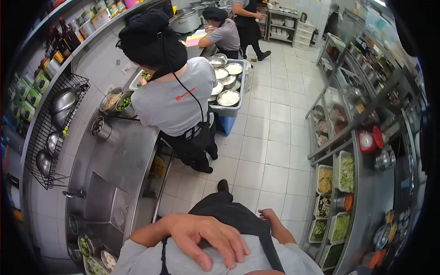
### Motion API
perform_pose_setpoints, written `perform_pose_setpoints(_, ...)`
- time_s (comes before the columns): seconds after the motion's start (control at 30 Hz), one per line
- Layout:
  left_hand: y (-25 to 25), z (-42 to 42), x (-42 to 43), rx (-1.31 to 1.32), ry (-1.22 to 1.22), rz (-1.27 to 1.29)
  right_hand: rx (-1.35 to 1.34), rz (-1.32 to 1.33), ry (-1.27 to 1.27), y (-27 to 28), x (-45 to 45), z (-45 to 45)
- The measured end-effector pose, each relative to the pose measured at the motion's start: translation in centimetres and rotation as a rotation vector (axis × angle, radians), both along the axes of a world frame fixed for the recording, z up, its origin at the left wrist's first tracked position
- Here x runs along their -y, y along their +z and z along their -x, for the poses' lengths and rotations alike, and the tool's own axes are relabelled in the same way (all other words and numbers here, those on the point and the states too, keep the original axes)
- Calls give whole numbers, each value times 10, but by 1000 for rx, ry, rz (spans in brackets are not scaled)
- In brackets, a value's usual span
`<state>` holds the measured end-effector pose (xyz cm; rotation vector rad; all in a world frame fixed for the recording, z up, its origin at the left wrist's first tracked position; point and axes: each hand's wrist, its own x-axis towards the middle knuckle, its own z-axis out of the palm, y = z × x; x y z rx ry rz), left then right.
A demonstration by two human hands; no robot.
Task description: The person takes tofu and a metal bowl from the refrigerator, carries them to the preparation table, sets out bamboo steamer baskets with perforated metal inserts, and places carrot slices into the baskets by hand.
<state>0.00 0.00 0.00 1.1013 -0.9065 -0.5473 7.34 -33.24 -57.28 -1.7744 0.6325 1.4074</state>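
Head view: the left hand (208,236) lay open against the grey shirt (256,257), fingers extended toward 4 o'clock, gripping nothing. The black apron (229,210) lay at 1 o'clock from that hand, just beyond the knuckles; its strap (271,254) stood at 3 o'clock, long axis running from 11 to 5 o'clock. The right hand (267,214) hung at 3 o'clock from the apron, farther off than the left; being partly hidden, its closure could not be determined. A sink (98,195) occupied 10 o'clock.
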Motion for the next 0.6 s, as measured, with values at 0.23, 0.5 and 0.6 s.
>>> perform_pose_setpoints(0.23, -30, -81, -32, 197, 291, -154, 273, 120, 591, -27, 42, -102)
perform_pose_setpoints(0.5, -73, -110, -74, 94, 330, 104, 116, -9, 465, 36, -104, -237)
perform_pose_setpoints(0.6, -67, -102, -61, 70, 497, 123, 97, -65, 571, 42, -143, -257)
